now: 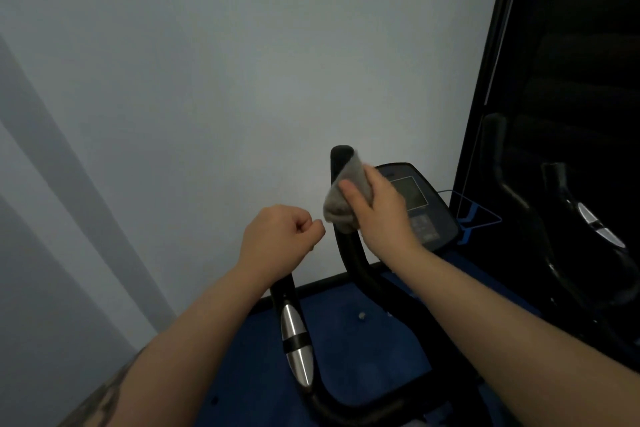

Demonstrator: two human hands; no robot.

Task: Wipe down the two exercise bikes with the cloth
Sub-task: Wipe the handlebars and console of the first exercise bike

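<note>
Head view: right hand (379, 210) wrapped round grey cloth (346, 199), thumb across the near face, fingers curled behind, cloth pressed to the upright black handlebar (348, 246) just below its rounded top end. Cloth bunched and hanging a little below the thumb, covering the grip's upper part. Left hand (282, 237) curled into a loose fist, holding nothing visible, thumb tip against the forefinger, hovering above the near-left handle (294, 340) and hiding that handle's top. Chrome sensor plates on that handle, split by a black band. Both bare forearms reaching in from the near edge, the right one crossing over the bike's black tubing and blocking part of the frame behind. Console (419, 208) of the exercise bike just right of the cloth hand, dark, with a grey screen and a small button panel beneath; its left edge hidden by the right hand. Blue floor (346, 340) under the handlebars, with a small pale speck lying on it. Pale wall (225, 80) filling the far and left side, crossed by slanting grey shadows at left. Dark glossy panel (571, 80) at right, black-framed; in it, dim shapes of curved bars and a chrome plate, whether a reflection or a second bike, cannot tell. Thin blue wire-like frame (478, 215) low against that panel, right of the console.
</note>
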